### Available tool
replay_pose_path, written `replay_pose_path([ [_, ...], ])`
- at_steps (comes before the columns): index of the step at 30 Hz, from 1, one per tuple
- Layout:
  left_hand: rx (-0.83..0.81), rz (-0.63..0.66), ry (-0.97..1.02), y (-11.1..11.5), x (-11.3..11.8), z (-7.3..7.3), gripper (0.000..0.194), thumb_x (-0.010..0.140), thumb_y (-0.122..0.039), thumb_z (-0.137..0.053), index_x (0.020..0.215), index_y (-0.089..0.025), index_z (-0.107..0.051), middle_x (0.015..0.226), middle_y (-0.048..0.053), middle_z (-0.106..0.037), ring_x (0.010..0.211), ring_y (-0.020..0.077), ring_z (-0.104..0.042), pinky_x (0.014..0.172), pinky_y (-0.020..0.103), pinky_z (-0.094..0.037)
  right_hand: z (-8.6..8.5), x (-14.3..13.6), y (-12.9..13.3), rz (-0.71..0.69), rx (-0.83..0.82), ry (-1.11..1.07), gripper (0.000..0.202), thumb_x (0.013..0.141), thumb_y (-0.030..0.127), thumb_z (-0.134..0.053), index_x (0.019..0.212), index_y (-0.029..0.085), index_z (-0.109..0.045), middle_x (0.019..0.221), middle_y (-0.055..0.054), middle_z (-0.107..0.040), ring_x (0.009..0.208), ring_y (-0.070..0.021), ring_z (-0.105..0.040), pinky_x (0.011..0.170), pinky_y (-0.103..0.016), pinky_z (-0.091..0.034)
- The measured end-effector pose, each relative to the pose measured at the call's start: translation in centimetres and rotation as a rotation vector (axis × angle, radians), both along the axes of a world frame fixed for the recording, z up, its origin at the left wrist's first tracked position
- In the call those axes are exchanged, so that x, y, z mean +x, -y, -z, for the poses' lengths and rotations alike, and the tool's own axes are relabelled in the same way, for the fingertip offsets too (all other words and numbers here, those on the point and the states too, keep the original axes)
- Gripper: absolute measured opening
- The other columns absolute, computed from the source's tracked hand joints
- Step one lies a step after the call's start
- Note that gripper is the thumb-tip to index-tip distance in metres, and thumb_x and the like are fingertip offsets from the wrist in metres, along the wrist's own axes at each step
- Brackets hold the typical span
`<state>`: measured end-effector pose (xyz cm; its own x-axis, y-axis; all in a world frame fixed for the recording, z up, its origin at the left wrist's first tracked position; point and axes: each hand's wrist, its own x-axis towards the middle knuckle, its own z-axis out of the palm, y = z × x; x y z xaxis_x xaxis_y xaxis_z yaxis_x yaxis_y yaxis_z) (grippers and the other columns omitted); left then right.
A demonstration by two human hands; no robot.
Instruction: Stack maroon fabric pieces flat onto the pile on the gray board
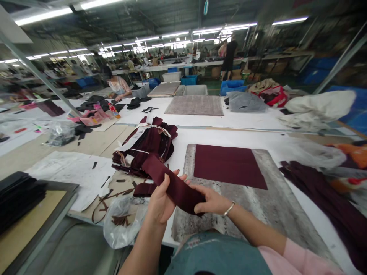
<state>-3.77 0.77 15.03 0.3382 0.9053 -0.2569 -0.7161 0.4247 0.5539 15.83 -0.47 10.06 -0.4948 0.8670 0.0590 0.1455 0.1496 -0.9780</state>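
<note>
Holding a maroon fabric strip (174,185) above the near edge of the desk (243,122), the left hand (160,202) has its fingers closed around the strip's middle, while the right hand (210,200) pinches its lower end. Just beyond lies a tied bundle of maroon pieces (147,147) with a white paper tag (132,139); its writing is too small to read. A flat maroon panel (228,165) rests on a gray mat (275,198) to the right.
</note>
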Motion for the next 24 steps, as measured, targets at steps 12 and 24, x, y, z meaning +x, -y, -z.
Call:
replay_pose_path([
  [12,0.019,0.013,0.016,-0.9,1.2,5.2,0.030,0.079,-0.029,-0.063,0.107,-0.017,-0.060,0.102,0.009,-0.068,0.093,0.0210,-0.064,0.080,0.033,-0.051,-0.1,1.5,2.2,0.305,-0.147,0.129,0.030,0.074,0.044,-0.064,0.074,0.013,-0.068,0.065,-0.002,-0.063,0.060,-0.0152,-0.055,0.052,-0.024,-0.040],
  [24,0.025,-0.126,-0.343,-2.9,1.2,10.4,0.039,0.060,-0.034,-0.078,0.060,-0.016,-0.044,0.053,-0.004,-0.058,0.050,0.0092,-0.057,0.052,0.020,-0.043,2.0,1.3,1.4,0.356,-0.186,0.022,0.035,0.080,0.048,-0.057,0.089,0.017,-0.069,0.079,-0.002,-0.066,0.069,-0.0156,-0.056,0.062,-0.026,-0.042],
])
